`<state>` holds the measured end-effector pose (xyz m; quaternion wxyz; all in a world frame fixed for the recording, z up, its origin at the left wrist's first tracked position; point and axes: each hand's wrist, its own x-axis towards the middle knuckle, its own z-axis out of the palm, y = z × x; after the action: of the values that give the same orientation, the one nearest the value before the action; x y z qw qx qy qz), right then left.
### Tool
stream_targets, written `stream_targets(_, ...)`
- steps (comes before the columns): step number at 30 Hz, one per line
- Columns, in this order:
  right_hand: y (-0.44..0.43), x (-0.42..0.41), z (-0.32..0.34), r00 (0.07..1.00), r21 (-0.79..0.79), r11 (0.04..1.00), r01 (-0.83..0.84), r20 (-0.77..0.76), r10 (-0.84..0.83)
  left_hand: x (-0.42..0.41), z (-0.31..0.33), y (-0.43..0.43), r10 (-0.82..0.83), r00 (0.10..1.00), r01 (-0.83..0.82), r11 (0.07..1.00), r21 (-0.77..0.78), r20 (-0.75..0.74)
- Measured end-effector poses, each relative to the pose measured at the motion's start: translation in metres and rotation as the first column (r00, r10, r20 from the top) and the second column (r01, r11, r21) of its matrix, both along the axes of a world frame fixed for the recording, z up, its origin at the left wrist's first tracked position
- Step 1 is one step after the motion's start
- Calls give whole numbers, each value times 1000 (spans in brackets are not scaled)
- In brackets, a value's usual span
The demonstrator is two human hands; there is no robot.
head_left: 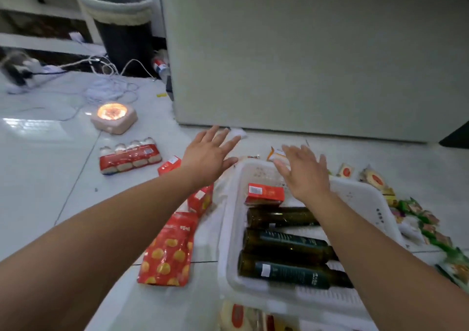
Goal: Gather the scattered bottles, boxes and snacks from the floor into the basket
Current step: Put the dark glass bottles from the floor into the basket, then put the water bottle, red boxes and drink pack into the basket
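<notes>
Seen from the head camera, a white basket sits on the tiled floor holding three dark green bottles lying side by side and a red box towards its far edge. The left hand hovers past the basket's far left corner and the right hand above its far edge, both with fingers spread and holding nothing. A red snack bag lies on the floor along the basket's left side, a pack of small bottles farther left, and small snack packets along its right side.

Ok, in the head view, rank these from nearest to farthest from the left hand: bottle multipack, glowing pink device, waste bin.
1. bottle multipack: on the floor, directly left of the left hand.
2. glowing pink device: further left and beyond the pack.
3. waste bin: far back left, by the cables.
</notes>
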<state>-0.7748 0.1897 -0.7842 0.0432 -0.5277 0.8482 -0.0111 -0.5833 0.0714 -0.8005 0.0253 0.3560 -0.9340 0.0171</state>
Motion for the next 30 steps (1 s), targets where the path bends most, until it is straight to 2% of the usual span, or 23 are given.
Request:
stream_targets(2, -36, 38, 19, 984, -27, 985, -169, -66, 167, 43, 14, -8, 141, 990, -141, 990, -11, -16)
stream_targets(5, -81, 118, 37, 913, -84, 912, -402, -104, 394, 124, 33, -13, 363, 932, -362, 931, -44, 13)
stream_targets(9, -107, 231, 40, 797, -143, 788, -599, -5, 604, 241, 51, 2, 664, 747, -664, 747, 3, 7)
stream_targets(12, -106, 303, 31, 684, -174, 688, -705, 92, 724, 315, 52, 28, 810, 585, -810, 582, 63, 38)
stream_targets(15, -105, 360, 21, 573, -92, 574, -814, 41, 818, 371, 45, 56, 883, 462, -887, 457, 68, 86)
stream_targets(18, -103, 405, 16, 443, -66, 444, -894, 20, 896, 409, 34, 79, 916, 379, -925, 374, 66, 134)
stream_targets(26, -87, 478, -9, 161, 30, 160, -987, 10, 987, 454, -5, 137, 937, 286, -957, 268, 115, 201)
stream_targets(28, -81, 491, -13, 77, 87, 76, -993, 13, 997, 457, -7, 145, 948, 274, -957, 252, 146, 161)
stream_targets(30, -77, 502, -17, 18, 117, 15, -993, 17, 1000, 459, -8, 148, 970, 227, -946, 198, 256, 86)
